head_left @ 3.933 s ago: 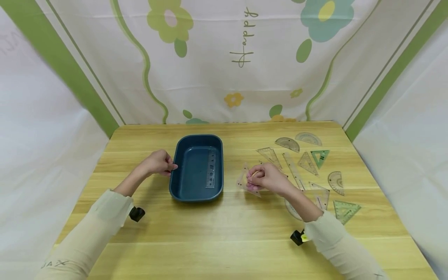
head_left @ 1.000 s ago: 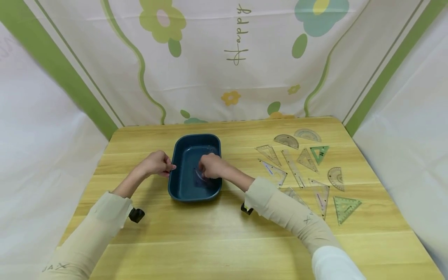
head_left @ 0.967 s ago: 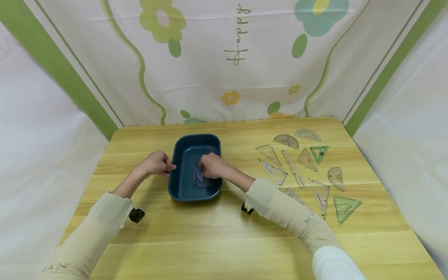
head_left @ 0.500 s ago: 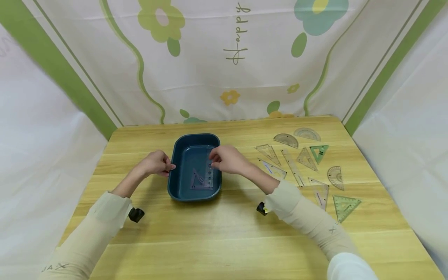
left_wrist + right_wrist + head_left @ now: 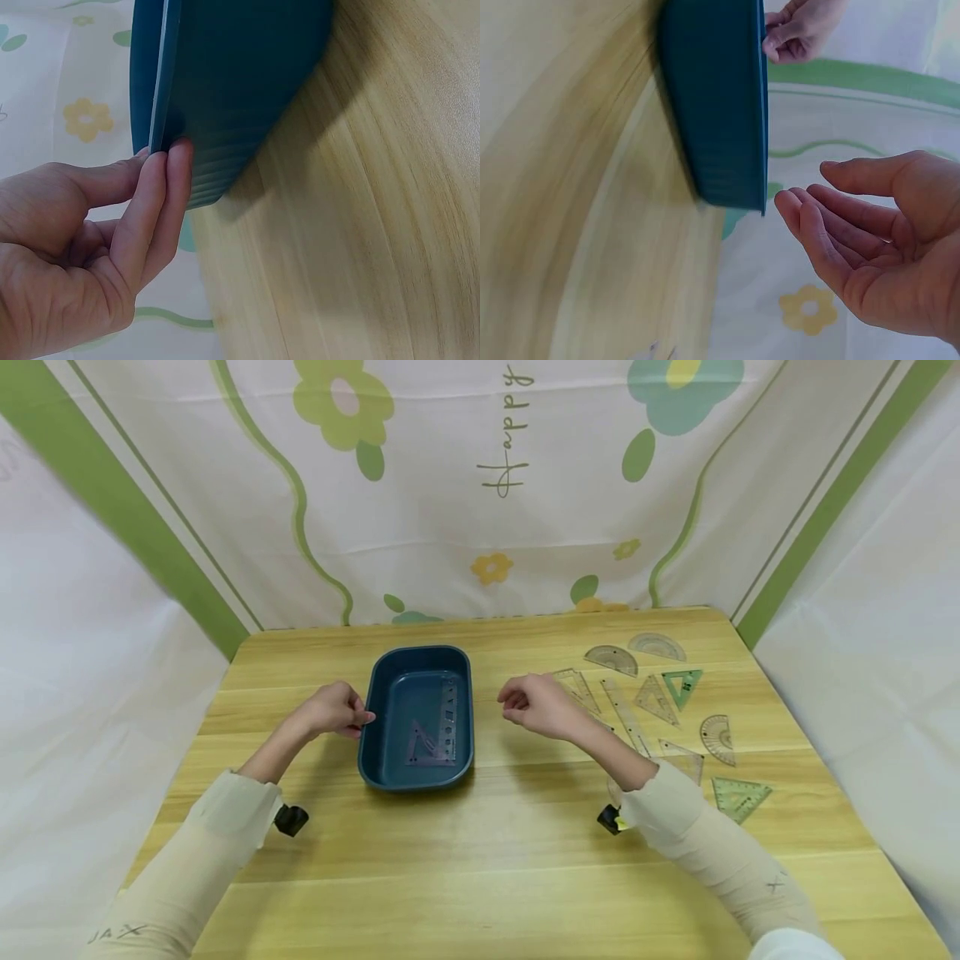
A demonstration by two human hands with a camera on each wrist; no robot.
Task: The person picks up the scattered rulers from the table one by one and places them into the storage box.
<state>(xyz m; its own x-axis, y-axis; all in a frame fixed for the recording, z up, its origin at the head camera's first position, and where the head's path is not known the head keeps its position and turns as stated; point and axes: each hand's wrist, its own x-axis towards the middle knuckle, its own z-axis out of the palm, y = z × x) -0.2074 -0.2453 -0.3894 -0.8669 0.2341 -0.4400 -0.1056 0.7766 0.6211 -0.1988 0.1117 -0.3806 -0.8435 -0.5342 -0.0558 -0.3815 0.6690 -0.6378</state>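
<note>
My left hand (image 5: 335, 708) pinches the left rim of a dark blue rectangular tray (image 5: 401, 777) between thumb and fingers, as the left wrist view shows up close. Inside the tray lie a clear stencil ruler (image 5: 450, 714), along its right side, and a purplish set square (image 5: 420, 747) partly overlapping it. My right hand (image 5: 542, 703) hovers just right of the tray, fingers loosely bent and thumb apart, holding nothing. Beyond its fingers a clear set square (image 5: 576, 685) is partly covered in the head view.
Spread over the table's right side are a straight ruler (image 5: 626, 714), green set squares (image 5: 682, 685) (image 5: 738, 795), protractors (image 5: 611, 658) (image 5: 657, 646) (image 5: 717, 739) and several clear set squares (image 5: 657, 700). A patterned cloth (image 5: 420, 527) hangs behind the wooden table (image 5: 465, 893).
My right hand brought the purplish set square from the table into the tray, let go of it, and moved back out to the right. The left hand stays on the rim.
</note>
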